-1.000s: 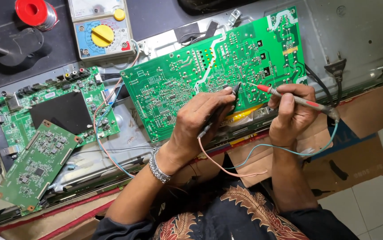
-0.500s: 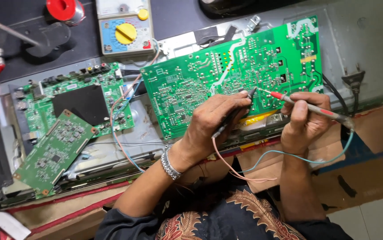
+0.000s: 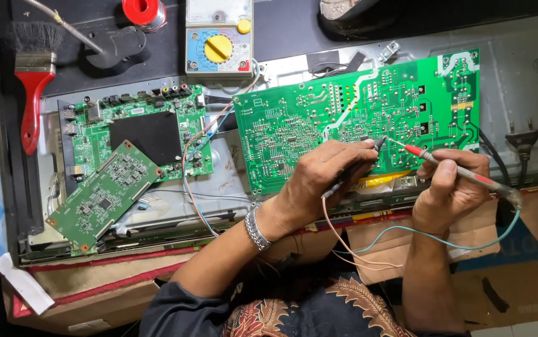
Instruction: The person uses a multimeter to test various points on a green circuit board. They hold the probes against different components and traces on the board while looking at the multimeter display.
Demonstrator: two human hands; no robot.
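Note:
A large green circuit board [image 3: 319, 118] lies solder side up on a grey metal panel [image 3: 518, 81]. My left hand [image 3: 319, 181], with a metal bracelet on the wrist, grips a black test probe [image 3: 359, 165] whose tip touches the board near its middle. My right hand [image 3: 450, 187] grips a red test probe [image 3: 462, 171], its thin tip resting on the board just right of the black one. Thin leads run from both probes down toward my body. An analog multimeter [image 3: 219, 37] with a yellow dial sits beyond the board.
Two smaller green boards [image 3: 131, 134] [image 3: 103, 196] lie at the left. A red-handled brush [image 3: 34, 81], a red solder spool [image 3: 144, 12] and a black stand [image 3: 116, 47] sit at the back left. A black mains plug [image 3: 522, 137] rests at the right. Cardboard [image 3: 381, 240] lies under the panel's near edge.
The view has shifted so that everything sits further right and lower in frame, bringing the brush into sight. Both hands still hold the probes on the same spot of the board.

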